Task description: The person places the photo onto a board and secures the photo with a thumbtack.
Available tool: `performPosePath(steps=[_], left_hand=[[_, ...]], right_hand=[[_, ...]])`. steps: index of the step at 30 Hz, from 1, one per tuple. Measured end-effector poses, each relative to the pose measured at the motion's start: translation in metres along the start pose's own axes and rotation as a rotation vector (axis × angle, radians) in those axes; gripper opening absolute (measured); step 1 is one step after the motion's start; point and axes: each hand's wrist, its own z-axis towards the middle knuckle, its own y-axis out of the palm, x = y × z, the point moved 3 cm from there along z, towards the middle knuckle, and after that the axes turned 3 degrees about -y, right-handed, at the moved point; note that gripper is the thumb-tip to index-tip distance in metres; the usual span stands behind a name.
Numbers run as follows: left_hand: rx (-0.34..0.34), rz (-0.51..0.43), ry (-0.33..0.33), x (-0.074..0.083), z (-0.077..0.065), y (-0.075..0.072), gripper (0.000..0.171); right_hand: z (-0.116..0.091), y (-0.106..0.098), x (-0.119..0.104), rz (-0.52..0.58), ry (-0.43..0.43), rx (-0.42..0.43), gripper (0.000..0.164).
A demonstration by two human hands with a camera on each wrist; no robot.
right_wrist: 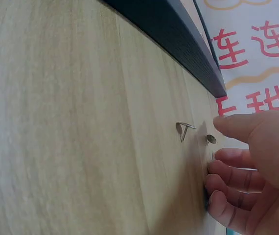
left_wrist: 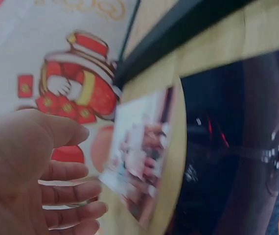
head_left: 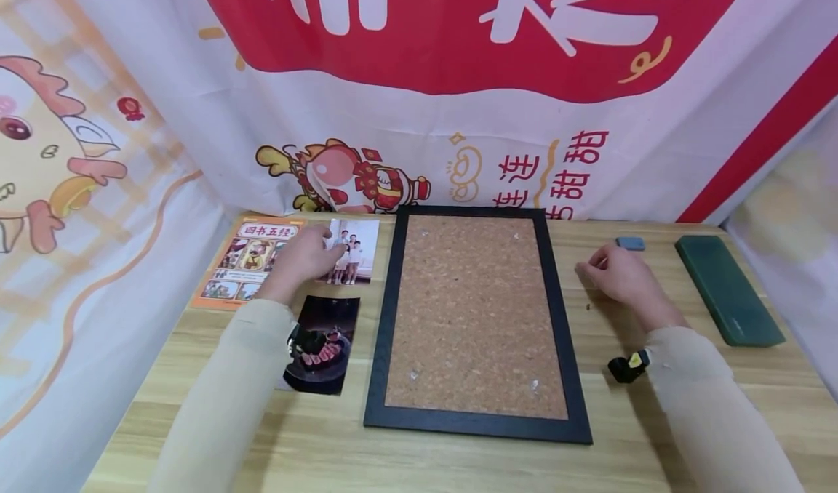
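Observation:
My left hand hovers at the left side of a group photo, its thumb and fingers spread apart and holding nothing. In the left wrist view the photo lies just beyond the fingertips. On the right, my other hand is low over the table, beside the cork board. Its fingers are loosely bent, with a gap between thumb and fingers. Metal thumbtacks lie on the wood close to these fingertips. The black-framed cork board lies flat between the hands, with small shiny spots near its corners.
A dark food photo lies below the group photo, partly behind the left forearm. An orange-bordered printed sheet is at far left. Beyond the right hand are a small blue block and a long green block. A printed cloth hangs behind the table.

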Motion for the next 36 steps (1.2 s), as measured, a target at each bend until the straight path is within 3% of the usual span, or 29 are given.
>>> performPosePath(steps=[7, 11, 19, 25, 31, 36], left_hand=[[-0.045, 0.022, -0.11, -0.011, 0.016, 0.012, 0.086], [-0.038, 0.041, -0.134, -0.011, 0.023, 0.019, 0.09], [-0.034, 0.024, -0.162, -0.014, 0.041, 0.023, 0.057], [-0.057, -0.046, -0.176, -0.03, 0.06, 0.028, 0.051], [-0.027, -0.157, -0.183, -0.02, 0.048, 0.023, 0.034], [0.009, -0.219, -0.144, -0.014, 0.036, 0.016, 0.052]], right_hand=[[0.005, 0.0, -0.002, -0.037, -0.026, 0.011, 0.04], [0.005, 0.001, 0.0, -0.053, -0.042, 0.02, 0.034], [0.005, 0.003, 0.001, -0.059, -0.066, 0.019, 0.026], [0.007, 0.006, 0.003, -0.056, -0.074, 0.01, 0.022], [0.004, 0.004, 0.001, -0.036, -0.091, 0.018, 0.023], [0.0, -0.001, -0.003, 0.045, -0.081, 0.017, 0.022]])
